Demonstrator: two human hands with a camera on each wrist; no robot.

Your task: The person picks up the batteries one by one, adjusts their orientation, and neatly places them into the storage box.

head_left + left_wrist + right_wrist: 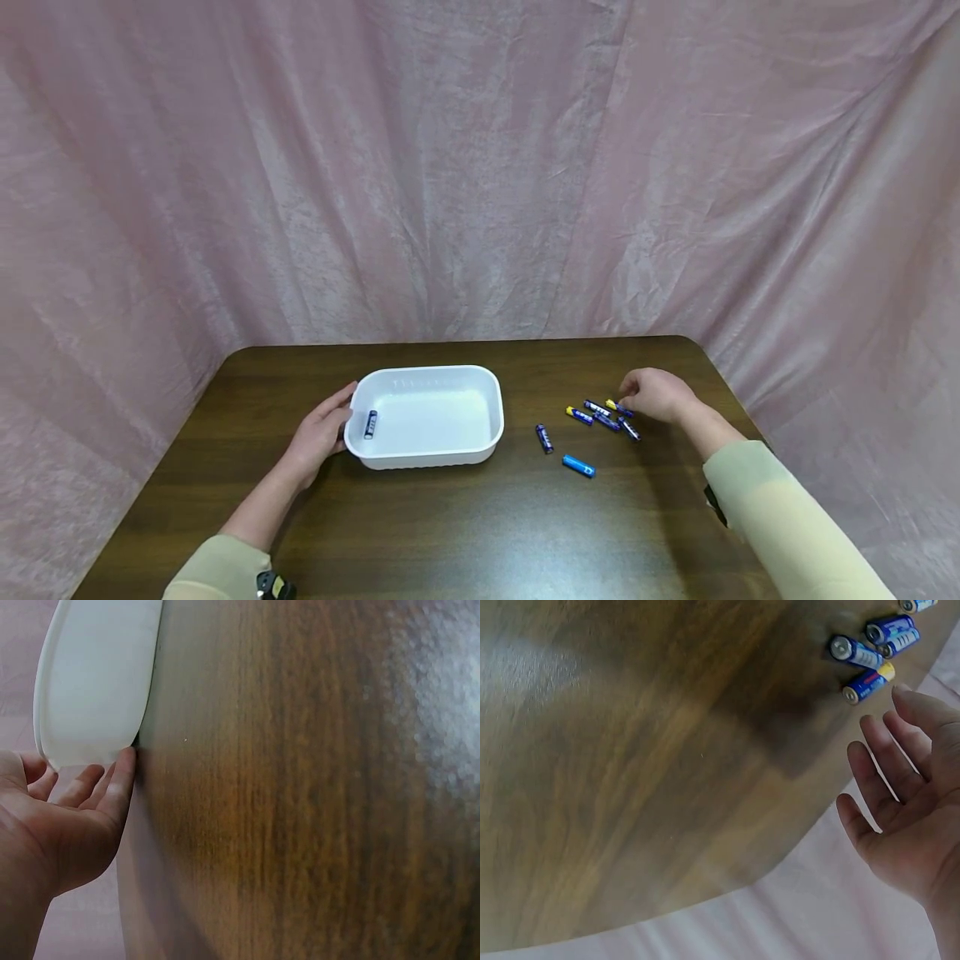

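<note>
A white plastic tray (427,458) stands on the table, with one dark blue and white battery (371,424) inside at its left end. My left hand (318,437) rests against the tray's left end, its relaxed fingers (120,787) touching the outer wall from rim to base. My right hand (657,395) reaches over a loose group of batteries at the right. Its fingers are loosely bent, with fingertips close beside a yellow-ended blue battery (868,683). Nothing shows between the fingers in the right wrist view. Next to that battery lies another blue and white battery (855,652).
Between tray and group lie a dark blue battery (544,438) and a bright blue battery (579,467). A second yellow-ended battery (580,416) is at the group's left. The brown wooden table (450,533) has rounded far corners, with a pink curtain (480,167) behind.
</note>
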